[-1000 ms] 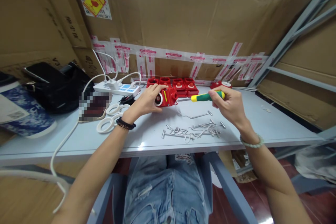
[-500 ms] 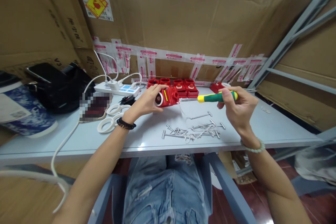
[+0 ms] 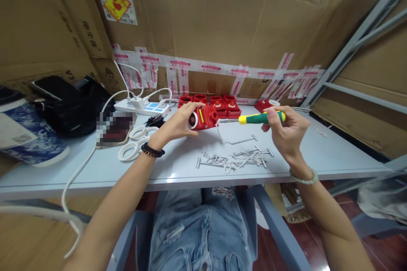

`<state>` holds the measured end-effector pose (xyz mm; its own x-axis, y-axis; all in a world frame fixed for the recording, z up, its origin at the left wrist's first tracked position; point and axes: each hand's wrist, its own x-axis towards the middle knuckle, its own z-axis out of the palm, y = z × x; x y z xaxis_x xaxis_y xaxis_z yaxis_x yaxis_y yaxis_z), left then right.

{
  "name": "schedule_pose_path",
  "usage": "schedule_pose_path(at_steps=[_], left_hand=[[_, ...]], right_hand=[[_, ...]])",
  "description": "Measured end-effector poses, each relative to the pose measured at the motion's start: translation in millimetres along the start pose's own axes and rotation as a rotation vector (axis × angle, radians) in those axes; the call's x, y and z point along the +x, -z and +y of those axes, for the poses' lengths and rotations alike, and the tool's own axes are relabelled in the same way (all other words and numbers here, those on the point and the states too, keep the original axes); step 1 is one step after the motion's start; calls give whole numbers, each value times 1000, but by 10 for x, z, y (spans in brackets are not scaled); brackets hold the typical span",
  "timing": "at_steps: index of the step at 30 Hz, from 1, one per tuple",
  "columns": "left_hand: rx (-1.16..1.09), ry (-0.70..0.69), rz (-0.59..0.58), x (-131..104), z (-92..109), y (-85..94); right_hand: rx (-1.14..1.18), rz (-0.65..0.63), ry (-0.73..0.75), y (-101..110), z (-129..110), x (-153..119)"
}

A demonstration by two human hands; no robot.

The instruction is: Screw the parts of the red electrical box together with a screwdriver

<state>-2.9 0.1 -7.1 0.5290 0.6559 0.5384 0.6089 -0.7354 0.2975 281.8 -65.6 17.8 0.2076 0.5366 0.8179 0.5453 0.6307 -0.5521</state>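
Note:
A red box-like housing [image 3: 206, 117] with a yellow label and a white ring is gripped by my left hand [image 3: 178, 122], raised a little over the table. My right hand [image 3: 285, 129] is closed round the green and yellow handle of a screwdriver [image 3: 259, 118]. Its shaft points left, and the tip meets the right side of the housing, where a white cord hangs down. Whether the tip sits in a screw is too small to tell. Below lie metal T-shaped bars [image 3: 244, 139] with white cords and a heap of small screws [image 3: 216, 158].
Several red housings [image 3: 224, 106] stand along the cardboard wall, with another red part [image 3: 263, 105] further right. White rings [image 3: 129, 151], a phone [image 3: 116, 130], a power strip [image 3: 143, 108], a black bag [image 3: 73, 97] and a large cup [image 3: 32, 131] occupy the left side.
My right hand has shifted very slightly left and turned a little on the screwdriver handle. The housing in my left hand stays almost where it was.

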Motion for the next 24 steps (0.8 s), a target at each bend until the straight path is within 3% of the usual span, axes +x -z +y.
schedule_pose_path(at_steps=[24], left_hand=[[-62,-44,11,0,22,6]], right_hand=[[32,35,-41,42,61,16]])
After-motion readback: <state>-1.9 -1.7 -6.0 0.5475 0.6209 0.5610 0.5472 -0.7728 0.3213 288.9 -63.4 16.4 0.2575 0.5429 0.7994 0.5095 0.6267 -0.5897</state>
